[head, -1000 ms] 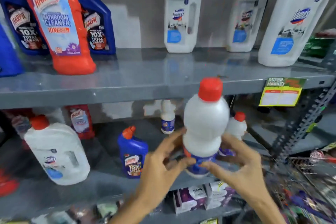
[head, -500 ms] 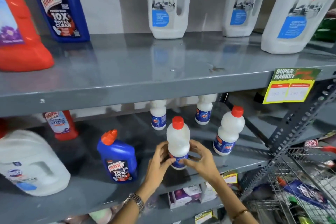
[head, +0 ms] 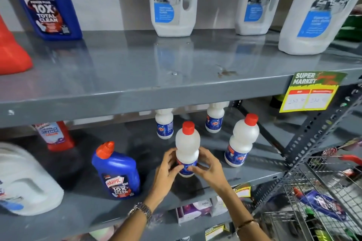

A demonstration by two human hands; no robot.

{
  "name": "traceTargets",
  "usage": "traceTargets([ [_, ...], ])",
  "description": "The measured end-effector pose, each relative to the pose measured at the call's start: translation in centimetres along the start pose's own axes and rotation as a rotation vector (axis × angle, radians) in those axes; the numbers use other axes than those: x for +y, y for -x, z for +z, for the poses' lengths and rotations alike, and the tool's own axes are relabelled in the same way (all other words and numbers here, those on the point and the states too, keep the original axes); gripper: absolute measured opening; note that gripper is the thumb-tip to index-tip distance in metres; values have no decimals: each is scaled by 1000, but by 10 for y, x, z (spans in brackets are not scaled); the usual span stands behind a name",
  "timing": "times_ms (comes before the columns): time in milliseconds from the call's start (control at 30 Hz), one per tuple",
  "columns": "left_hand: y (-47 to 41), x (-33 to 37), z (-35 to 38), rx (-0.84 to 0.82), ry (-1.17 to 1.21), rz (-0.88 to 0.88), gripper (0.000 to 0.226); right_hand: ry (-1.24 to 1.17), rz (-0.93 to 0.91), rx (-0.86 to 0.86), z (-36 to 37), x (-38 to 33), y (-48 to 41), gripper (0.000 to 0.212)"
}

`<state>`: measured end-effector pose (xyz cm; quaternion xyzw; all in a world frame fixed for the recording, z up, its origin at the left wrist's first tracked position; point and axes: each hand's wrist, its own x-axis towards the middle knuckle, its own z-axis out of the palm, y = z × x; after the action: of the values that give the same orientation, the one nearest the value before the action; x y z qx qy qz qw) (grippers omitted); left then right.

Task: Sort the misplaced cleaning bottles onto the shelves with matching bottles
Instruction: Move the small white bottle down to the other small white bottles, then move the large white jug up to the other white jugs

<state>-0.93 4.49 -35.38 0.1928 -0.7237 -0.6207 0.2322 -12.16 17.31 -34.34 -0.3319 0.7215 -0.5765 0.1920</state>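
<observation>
A small white bottle with a red cap (head: 187,143) stands upright on the middle shelf (head: 254,174). My left hand (head: 166,170) and my right hand (head: 207,168) both grip its blue-labelled base from either side. Three matching white bottles stand near it: one to the right (head: 242,141), two behind (head: 165,125) (head: 215,119). A blue Harpic bottle (head: 117,170) stands left of my hands on the same shelf. A red Harpic bottle (head: 55,135) and a big white Domex jug (head: 25,180) are further left.
The top shelf (head: 137,88) carries three white Domex jugs (head: 172,0), a blue Harpic bottle (head: 44,2) and a red bottle (head: 11,53) at the left edge. A yellow price tag (head: 309,94) hangs from its front. A wire basket (head: 323,201) with goods sits lower right.
The white bottle came down from in front of the shelf edge onto the middle shelf, with both hands staying on its base. The view shifted closer and to the right.
</observation>
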Motion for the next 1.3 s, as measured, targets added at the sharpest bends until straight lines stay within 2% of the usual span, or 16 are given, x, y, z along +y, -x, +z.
traceTargets([
  [67,6,4,1,2,12,24,57,-52,17,23,0,-4,6,62],
  [133,16,9,1,25,33,60,59,-191,57,212,4,-9,19,65],
  [233,41,18,-9,11,30,131,57,-287,-11,565,25,-23,45,49],
  [333,69,34,-27,75,10,274,48,-268,-120,702,60,-46,65,36],
  [400,86,46,-47,229,-15,368,42,-261,-218,647,90,-67,71,34],
  [533,112,64,-118,636,-156,515,33,-221,-422,376,159,-114,72,28],
  [633,134,61,-190,917,-241,568,24,-251,-459,201,216,-147,67,31],
  [767,154,43,-276,1128,-133,449,47,-101,-481,-19,274,-171,50,52],
  [833,156,30,-309,1123,-161,323,54,50,-456,-79,296,-173,37,68],
  [933,150,17,-340,962,-207,139,68,89,-382,-182,318,-173,22,79],
  [1033,138,13,-355,753,-289,42,78,39,-339,-234,329,-171,12,74],
  [1167,125,25,-357,560,-107,-8,76,-24,-285,-183,331,-172,1,55],
  [1300,121,26,-357,518,-35,2,68,-42,-267,-212,330,-172,-3,54],
])
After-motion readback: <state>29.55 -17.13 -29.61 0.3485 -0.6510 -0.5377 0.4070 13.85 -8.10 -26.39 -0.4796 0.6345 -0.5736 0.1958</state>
